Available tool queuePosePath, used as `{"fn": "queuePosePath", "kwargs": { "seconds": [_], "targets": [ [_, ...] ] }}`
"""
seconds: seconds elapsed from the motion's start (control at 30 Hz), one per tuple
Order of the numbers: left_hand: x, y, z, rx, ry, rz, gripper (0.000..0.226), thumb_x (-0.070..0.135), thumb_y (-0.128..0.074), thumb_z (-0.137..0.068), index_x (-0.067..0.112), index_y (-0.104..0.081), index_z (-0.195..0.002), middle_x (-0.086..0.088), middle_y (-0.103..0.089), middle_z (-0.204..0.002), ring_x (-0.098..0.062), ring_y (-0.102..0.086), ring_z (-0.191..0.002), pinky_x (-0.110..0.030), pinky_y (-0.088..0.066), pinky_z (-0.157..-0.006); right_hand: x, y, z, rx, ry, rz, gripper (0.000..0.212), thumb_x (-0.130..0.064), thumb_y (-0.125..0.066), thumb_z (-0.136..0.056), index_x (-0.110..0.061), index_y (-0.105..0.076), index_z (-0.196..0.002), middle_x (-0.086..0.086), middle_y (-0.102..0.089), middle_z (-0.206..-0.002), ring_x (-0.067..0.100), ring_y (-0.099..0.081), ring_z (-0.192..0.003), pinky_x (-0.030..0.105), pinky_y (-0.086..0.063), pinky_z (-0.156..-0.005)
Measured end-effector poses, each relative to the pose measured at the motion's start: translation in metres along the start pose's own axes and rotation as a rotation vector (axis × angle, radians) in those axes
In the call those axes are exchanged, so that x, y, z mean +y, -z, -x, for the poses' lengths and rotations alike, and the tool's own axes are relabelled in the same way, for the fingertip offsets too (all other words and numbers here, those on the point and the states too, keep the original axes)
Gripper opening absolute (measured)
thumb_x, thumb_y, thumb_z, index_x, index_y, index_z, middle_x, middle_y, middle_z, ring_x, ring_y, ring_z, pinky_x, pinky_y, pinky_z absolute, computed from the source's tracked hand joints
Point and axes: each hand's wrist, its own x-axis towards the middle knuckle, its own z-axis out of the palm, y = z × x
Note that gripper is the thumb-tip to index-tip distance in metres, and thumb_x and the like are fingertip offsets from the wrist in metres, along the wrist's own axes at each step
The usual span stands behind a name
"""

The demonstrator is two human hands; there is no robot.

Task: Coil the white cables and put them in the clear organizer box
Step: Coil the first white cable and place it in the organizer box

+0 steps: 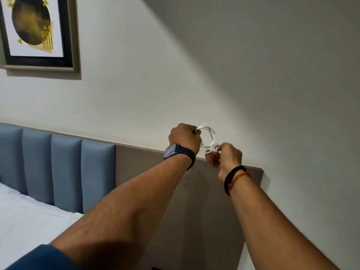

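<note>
1. A framed picture with a dark disc and gold shapes hangs at the upper left on a pale wall.
2. Below it is a blue padded headboard showing 4 upright panels. White bedding lies at its foot.
3. A blue sleeve shows at the bottom edge on the left forearm.
4. The left hand, with a dark watch on its wrist, is raised in front of the wall. Its fingers are curled tightly round the top of the white cable.
5. The cable is held in the air between the 2 hands as a small coil of several loops, just above the top edge of a grey-brown panel.
6. The right hand pinches the lower end of the coil between fingertips and thumb. Its wrist has 2 bands, one black and one orange.
</note>
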Motion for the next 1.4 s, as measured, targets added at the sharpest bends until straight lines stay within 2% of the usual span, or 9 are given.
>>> {"fn": "queuePosePath", "kwargs": {
  "seconds": [0.1,0.3,0.47,0.7,0.9,1.03,1.13,1.27,1.4],
  "targets": [
    [0.001,-0.002,0.003,0.016,-0.017,-0.022,0.015,0.024,-0.062,-0.085,0.017,-0.075,-0.085,-0.01,-0.074,-0.083,-0.031,-0.066,-0.079,-0.025,-0.044,-0.066,0.0,-0.001,0.004,-0.108,0.02,0.088,0.025,-0.026,-0.046,-0.078,-0.007,-0.059,-0.071,0.011,-0.066,-0.06,0.023,-0.059,-0.05,0.032,-0.053,-0.058],
    [0.0,-0.003,0.005,0.015,-0.085,-0.008,0.014,0.022,-0.064,-0.084,0.014,-0.076,-0.085,-0.011,-0.075,-0.085,-0.032,-0.066,-0.083,-0.025,-0.045,-0.068,0.001,0.0,0.0,-0.146,0.09,0.267,0.018,-0.015,-0.059,-0.09,-0.005,-0.063,-0.077,0.005,-0.054,-0.068,0.016,-0.051,-0.054,0.03,-0.049,-0.06],
    [-0.002,-0.004,0.008,-0.032,-0.099,0.007,0.015,0.024,-0.065,-0.085,0.016,-0.076,-0.09,-0.009,-0.075,-0.086,-0.027,-0.067,-0.085,-0.024,-0.044,-0.068,-0.002,0.006,0.0,-0.133,0.101,0.156,0.012,-0.001,-0.063,-0.086,0.004,-0.064,-0.076,0.012,-0.062,-0.075,0.02,-0.059,-0.062,0.032,-0.055,-0.071],
    [0.002,-0.005,0.015,-0.082,-0.142,0.01,0.014,0.021,-0.063,-0.085,0.017,-0.076,-0.084,-0.008,-0.075,-0.077,-0.025,-0.067,-0.075,-0.028,-0.052,-0.067,-0.007,0.011,0.0,-0.02,0.104,-0.058,0.025,0.015,-0.061,-0.08,-0.008,-0.063,-0.07,0.006,-0.063,-0.069,0.018,-0.061,-0.062,0.027,-0.054,-0.061],
    [0.003,-0.006,0.015,-0.044,-0.137,-0.048,0.016,0.022,-0.063,-0.086,0.012,-0.075,-0.089,-0.013,-0.074,-0.085,-0.031,-0.066,-0.079,-0.029,-0.049,-0.068,-0.013,0.01,0.006,-0.046,0.072,-0.118,0.026,0.017,-0.057,-0.079,-0.008,-0.065,-0.079,0.009,-0.069,-0.077,0.021,-0.064,-0.072,0.032,-0.054,-0.064],
    [0.0,-0.006,0.012,-0.051,-0.057,-0.006,0.013,0.022,-0.065,-0.085,0.015,-0.076,-0.082,-0.009,-0.073,-0.077,-0.024,-0.061,-0.066,-0.026,-0.042,-0.062,-0.018,0.014,0.009,-0.19,-0.005,-0.201,0.036,0.013,-0.055,-0.084,-0.015,-0.059,-0.106,0.005,-0.072,-0.084,0.019,-0.063,-0.08,0.03,-0.044,-0.062],
    [-0.005,-0.003,0.006,-0.105,0.019,0.057,0.013,0.023,-0.067,-0.082,0.018,-0.075,-0.074,-0.006,-0.071,-0.073,-0.023,-0.063,-0.066,-0.026,-0.045,-0.063,-0.012,0.021,0.008,-0.308,0.014,-0.114,0.038,0.003,-0.054,-0.089,-0.025,-0.05,-0.114,-0.001,-0.074,-0.08,0.014,-0.06,-0.077,0.029,-0.035,-0.063],
    [-0.011,-0.006,0.003,-0.141,0.009,0.018,0.012,0.023,-0.067,-0.082,0.018,-0.075,-0.075,-0.007,-0.072,-0.075,-0.025,-0.066,-0.071,-0.027,-0.049,-0.065,-0.003,0.021,0.003,-0.376,0.04,-0.047,0.032,-0.003,-0.05,-0.093,-0.019,-0.049,-0.12,0.004,-0.064,-0.079,0.015,-0.058,-0.071,0.028,-0.042,-0.064],
    [-0.02,-0.013,0.006,-0.159,-0.013,-0.024,0.008,0.021,-0.068,-0.081,0.019,-0.076,-0.083,-0.007,-0.074,-0.08,-0.024,-0.064,-0.072,-0.026,-0.046,-0.064,0.009,0.02,0.001,-0.365,0.135,0.319,0.033,-0.01,-0.066,-0.085,-0.015,-0.048,-0.113,0.009,-0.061,-0.096,0.018,-0.059,-0.078,0.027,-0.046,-0.063]
  ]
}}
